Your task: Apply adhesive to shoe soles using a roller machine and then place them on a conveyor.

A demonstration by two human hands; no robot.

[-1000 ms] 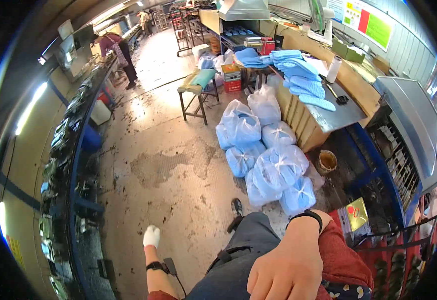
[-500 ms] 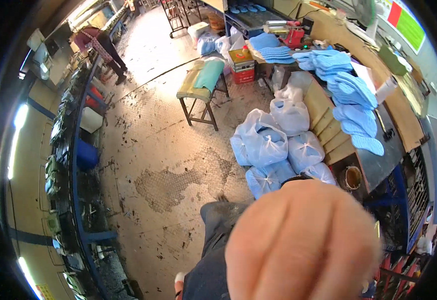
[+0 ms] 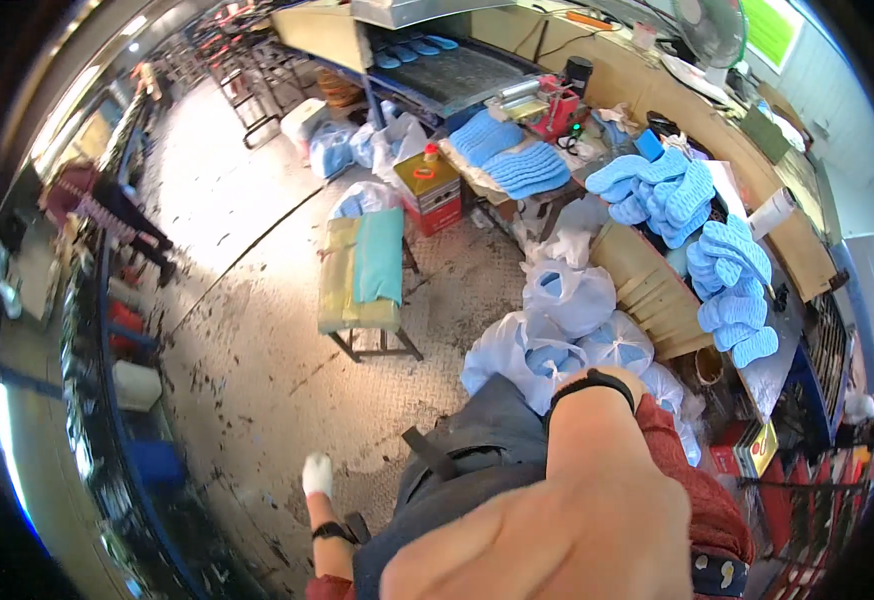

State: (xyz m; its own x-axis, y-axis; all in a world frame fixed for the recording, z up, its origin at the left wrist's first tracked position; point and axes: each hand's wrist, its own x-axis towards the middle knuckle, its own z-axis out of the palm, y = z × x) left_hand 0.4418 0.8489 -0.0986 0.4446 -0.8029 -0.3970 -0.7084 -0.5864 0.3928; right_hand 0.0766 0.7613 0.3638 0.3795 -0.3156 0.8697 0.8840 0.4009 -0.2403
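Note:
My right hand (image 3: 547, 535) looms large and blurred at the bottom, close to the camera. Its back and knuckles show, but the fingertips are cut off, so I cannot make out whether it holds anything. A black band (image 3: 594, 380) circles that wrist, above a red sleeve. My left hand (image 3: 318, 478) hangs low beside my dark apron (image 3: 457, 485), white material covering its fingers. A dark watch-like band sits on that wrist. Tied plastic bags (image 3: 517, 350) with blue contents lie beyond my right arm. Light-blue insole-shaped pieces (image 3: 732, 250) are heaped on the right-hand bench.
A stool (image 3: 337, 275) with a teal cloth (image 3: 377, 255) stands ahead. Behind it are a red-and-yellow tin (image 3: 427, 195) and a conveyor (image 3: 447, 80). A machine line (image 3: 87, 400) runs along the left, where another person (image 3: 107, 205) bends over. A fan (image 3: 709, 35) stands at the far right.
My view has turned, shifting the bench and bags. My right hand sits lower in the picture, exposing its wrist and sleeve. More of my left hand and wrist shows.

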